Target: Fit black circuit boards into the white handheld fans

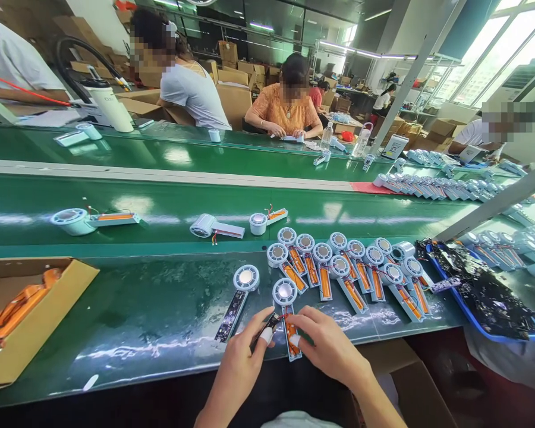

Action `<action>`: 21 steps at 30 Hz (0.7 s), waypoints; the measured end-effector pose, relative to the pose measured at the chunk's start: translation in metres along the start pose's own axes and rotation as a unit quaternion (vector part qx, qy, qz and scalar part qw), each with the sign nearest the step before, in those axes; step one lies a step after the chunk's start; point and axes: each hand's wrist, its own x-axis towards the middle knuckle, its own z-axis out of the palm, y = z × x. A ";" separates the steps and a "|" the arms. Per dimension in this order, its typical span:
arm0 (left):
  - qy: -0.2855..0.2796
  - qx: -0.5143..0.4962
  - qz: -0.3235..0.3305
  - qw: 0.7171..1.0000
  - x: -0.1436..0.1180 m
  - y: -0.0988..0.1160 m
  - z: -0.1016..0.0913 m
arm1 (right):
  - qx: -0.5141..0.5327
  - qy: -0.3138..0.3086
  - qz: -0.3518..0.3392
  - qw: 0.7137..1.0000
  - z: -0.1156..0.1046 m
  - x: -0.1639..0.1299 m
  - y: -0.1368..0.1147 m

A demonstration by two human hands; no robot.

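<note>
Both hands sit close to the near edge of the green desk. The left hand pinches a small dark board between thumb and finger. The right hand is curled, with its taped finger pressing down on an open fan that has an orange part inside. The fan lies flat, its tail almost at the desk edge.

At 11 o'clock from the hands, just beside them, lies another fan with a dark board. At 1 o'clock a row of open fans fills the desk. At 3 o'clock a blue tray of dark boards hangs over the edge. At 9 o'clock, well apart, is a cardboard box, with bare desk between.

Farther off runs a green belt carrying a few fans. Beyond it people sit working.
</note>
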 end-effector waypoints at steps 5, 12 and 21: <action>0.011 0.063 0.042 0.997 0.000 -0.003 0.006 | 0.126 0.105 0.049 0.985 0.023 0.009 0.004; -0.015 0.340 0.093 0.936 -0.009 -0.004 0.008 | 0.512 0.164 0.222 0.813 0.044 0.028 0.001; 0.058 0.147 0.103 0.982 -0.003 -0.013 0.008 | 0.288 0.173 0.080 0.938 0.043 0.019 -0.005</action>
